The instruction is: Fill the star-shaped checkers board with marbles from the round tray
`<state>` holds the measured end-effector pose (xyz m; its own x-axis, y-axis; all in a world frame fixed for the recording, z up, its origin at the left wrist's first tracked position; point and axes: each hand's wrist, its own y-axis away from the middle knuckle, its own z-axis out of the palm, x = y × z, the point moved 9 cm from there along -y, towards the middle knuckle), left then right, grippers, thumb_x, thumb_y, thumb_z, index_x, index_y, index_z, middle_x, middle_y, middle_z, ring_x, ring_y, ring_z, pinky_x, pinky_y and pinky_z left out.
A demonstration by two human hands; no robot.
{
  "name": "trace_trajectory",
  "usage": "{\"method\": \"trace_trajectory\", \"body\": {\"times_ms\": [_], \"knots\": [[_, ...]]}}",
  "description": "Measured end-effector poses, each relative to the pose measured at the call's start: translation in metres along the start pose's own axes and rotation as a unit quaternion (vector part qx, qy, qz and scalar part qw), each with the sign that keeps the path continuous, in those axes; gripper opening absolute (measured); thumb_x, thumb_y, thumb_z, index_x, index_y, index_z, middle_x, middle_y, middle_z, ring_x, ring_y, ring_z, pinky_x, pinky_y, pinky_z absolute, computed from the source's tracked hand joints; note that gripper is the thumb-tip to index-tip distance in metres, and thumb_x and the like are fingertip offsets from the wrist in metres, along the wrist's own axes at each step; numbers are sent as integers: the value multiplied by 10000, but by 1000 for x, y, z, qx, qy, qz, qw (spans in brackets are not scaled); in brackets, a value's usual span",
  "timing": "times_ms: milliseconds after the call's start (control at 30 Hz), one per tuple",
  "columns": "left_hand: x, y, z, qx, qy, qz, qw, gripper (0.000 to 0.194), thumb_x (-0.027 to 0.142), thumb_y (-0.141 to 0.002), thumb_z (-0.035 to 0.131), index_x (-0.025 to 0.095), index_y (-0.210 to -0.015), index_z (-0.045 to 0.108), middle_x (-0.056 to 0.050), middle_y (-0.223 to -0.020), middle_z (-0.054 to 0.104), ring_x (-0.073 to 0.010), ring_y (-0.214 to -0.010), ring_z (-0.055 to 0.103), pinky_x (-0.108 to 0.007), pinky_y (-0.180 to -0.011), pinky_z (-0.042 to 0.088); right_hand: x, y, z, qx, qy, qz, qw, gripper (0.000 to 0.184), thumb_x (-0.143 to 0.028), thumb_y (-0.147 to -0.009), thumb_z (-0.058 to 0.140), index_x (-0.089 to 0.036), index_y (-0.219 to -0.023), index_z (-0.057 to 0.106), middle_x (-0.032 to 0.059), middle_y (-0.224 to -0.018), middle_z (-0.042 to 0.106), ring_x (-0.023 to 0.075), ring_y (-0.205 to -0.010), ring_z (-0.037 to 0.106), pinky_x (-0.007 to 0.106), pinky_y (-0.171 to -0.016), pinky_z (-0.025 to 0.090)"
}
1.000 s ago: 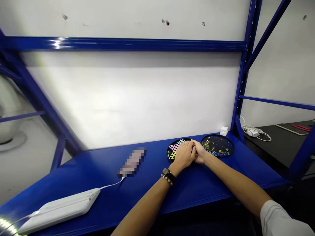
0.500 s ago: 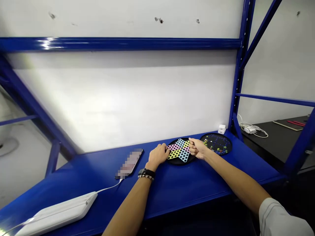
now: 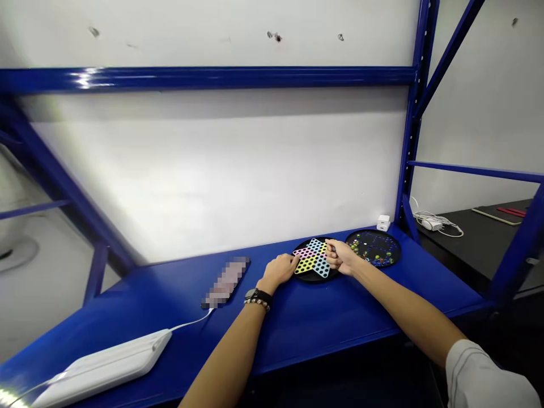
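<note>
Two hands on a pastel holed star board (image 3: 312,258): left hand (image 3: 278,269) curled, grip unclear; right hand (image 3: 340,256) closed around its edge.

The blue steel table (image 3: 323,323) runs across the lower part of the frame. Right of centre sits a black round board (image 3: 338,271) carrying a star-shaped peg plate (image 3: 312,258) in pink, yellow and pale blue, dotted with holes. Just to its right lies a black round tray (image 3: 393,245) scattered with coloured marbles. A white plug charger (image 3: 383,222) stands at the back edge. At lower left lies a white power bank (image 3: 102,362), its white cable (image 3: 189,322) running to a pixelated phone (image 3: 225,282).
</note>
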<state>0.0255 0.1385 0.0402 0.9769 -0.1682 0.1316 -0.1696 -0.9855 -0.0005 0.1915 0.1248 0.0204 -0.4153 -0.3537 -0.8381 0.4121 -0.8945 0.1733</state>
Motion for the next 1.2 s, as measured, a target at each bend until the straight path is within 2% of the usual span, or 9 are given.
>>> {"method": "trace_trajectory", "body": {"times_ms": [300,533,667,767,867,900,967,1067,1200], "knots": [[-4,-1,2,-9,-2,-8,1000,676,537,-975,131,170,-957,698,-162,-1094,699,-305,-1003,666,-387,-822,495,4,1,2,-5,8,21,1000,338,-358,-942,409,-208,-646,344,-112,-425,308,36,-316,150,199,-362,85],[5,1,7,-8,-6,13,1000,553,503,-968,234,217,-1034,702,-127,-1102,684,-276,-1043,643,-362,-868,480,5,0,4,-30,-8,25,999,366,-424,-948,397,-210,-653,361,-107,-425,309,43,-314,156,194,-363,74],[3,2,-5,28,0,-1,1000,585,473,-986,200,182,-914,702,-135,-1031,676,-273,-1004,637,-356,-848,475,5,2,6,-33,1,29,999,387,-440,-949,410,-207,-644,358,-108,-422,307,40,-315,152,186,-363,84],[6,9,-29,107,8,-29,994,619,433,-1007,104,174,-926,660,-140,-1035,645,-273,-1037,597,-359,-854,457,6,5,11,-50,16,47,997,419,-461,-962,387,-203,-633,364,-103,-420,308,40,-311,156,177,-356,95],[33,21,-47,174,25,-9,984,586,403,-1020,57,204,-955,604,-88,-1004,624,-208,-967,585,-307,-842,441,16,10,24,-101,32,95,990,461,-523,-969,331,-196,-661,431,-88,-429,356,42,-300,166,163,-342,109],[49,25,-51,195,46,30,979,543,401,-1024,88,210,-939,590,-74,-975,618,-192,-910,582,-295,-815,441,21,12,29,-121,33,114,985,484,-558,-963,317,-193,-676,453,-80,-436,383,41,-297,175,159,-338,121],[82,32,-50,201,78,116,969,456,380,-1024,162,216,-908,571,-61,-954,607,-184,-885,564,-294,-807,437,29,14,35,-141,29,138,980,529,-629,-936,316,-190,-681,463,-67,-440,418,42,-292,198,155,-331,152],[113,40,-42,202,108,199,953,367,344,-1013,230,209,-930,561,-65,-994,592,-200,-933,537,-334,-859,433,34,9,32,-95,8,120,988,539,-662,-904,364,-199,-632,409,-79,-391,373,44,-281,201,151,-322,174],[117,42,-32,179,135,247,943,336,353,-1002,273,188,-990,565,-83,-1057,572,-213,-987,528,-367,-908,435,25,1,22,-29,-13,59,998,478,-592,-905,452,-201,-638,392,-106,-379,339,31,-281,168,141,-321,145]]}}
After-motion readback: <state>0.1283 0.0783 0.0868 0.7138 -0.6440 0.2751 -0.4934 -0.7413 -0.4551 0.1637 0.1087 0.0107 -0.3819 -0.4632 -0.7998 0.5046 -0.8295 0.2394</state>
